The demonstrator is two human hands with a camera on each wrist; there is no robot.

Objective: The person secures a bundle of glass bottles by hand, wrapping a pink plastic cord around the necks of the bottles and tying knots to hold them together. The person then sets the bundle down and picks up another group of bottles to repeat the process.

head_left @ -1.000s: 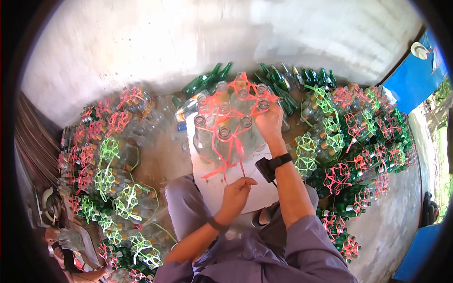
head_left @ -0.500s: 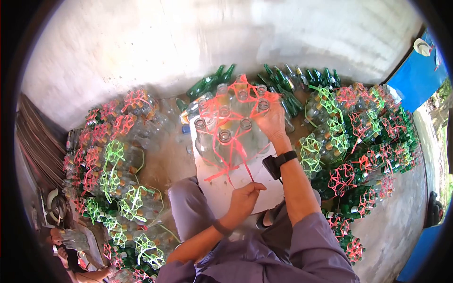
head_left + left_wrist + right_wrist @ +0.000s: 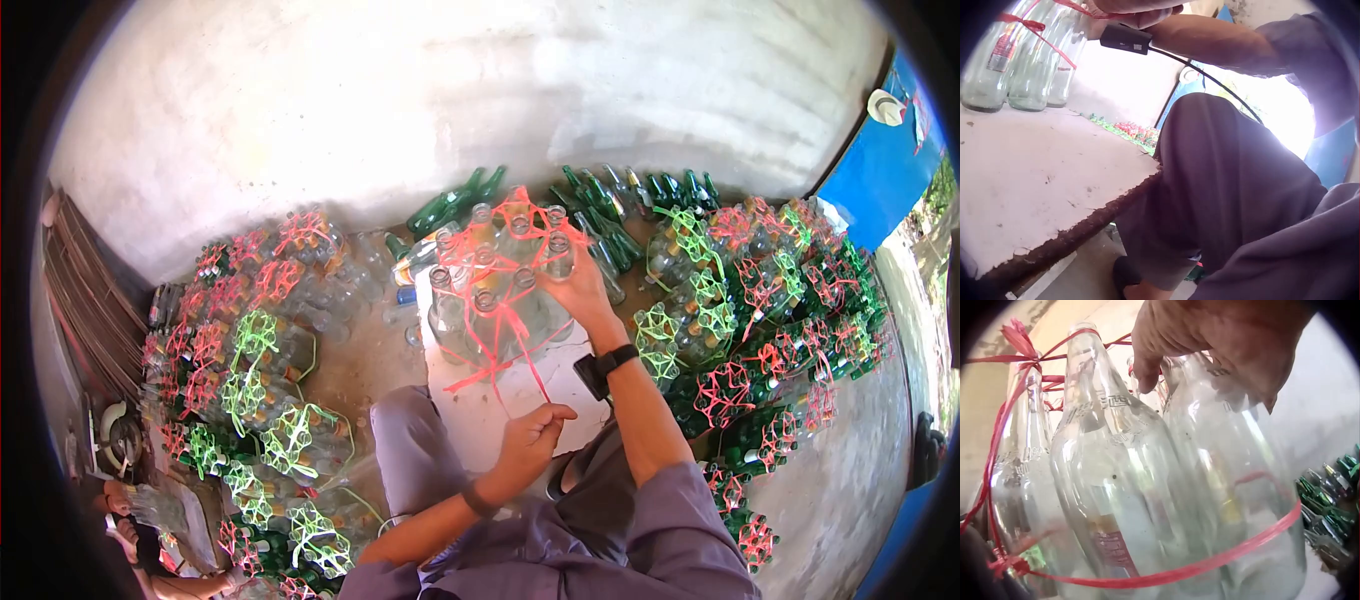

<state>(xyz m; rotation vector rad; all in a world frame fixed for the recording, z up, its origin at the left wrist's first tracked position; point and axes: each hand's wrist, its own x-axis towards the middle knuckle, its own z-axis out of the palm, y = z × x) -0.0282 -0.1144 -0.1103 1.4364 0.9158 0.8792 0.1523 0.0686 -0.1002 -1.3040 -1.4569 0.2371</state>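
A cluster of clear glass bottles stands upright on a white board, their necks laced together with red plastic strip. In the right wrist view another red band runs around the bottle bodies, knotted at the left. My right hand grips the neck of the bottle at the cluster's right side, its fingers curled around the glass. Nearer my body, my left hand pinches a tail of the strip, drawn taut from the front bottles. A second loose tail hangs beside it.
Bundles of bottles tied with green strip and red strip crowd both sides. Loose green bottles lie along the pale wall. My knee is beside the board's edge. Another person's arm shows at lower left.
The head view has shifted slightly. My left hand has drawn the strip tail a little to the right and toward me. My right hand sits lower on the bottle neck.
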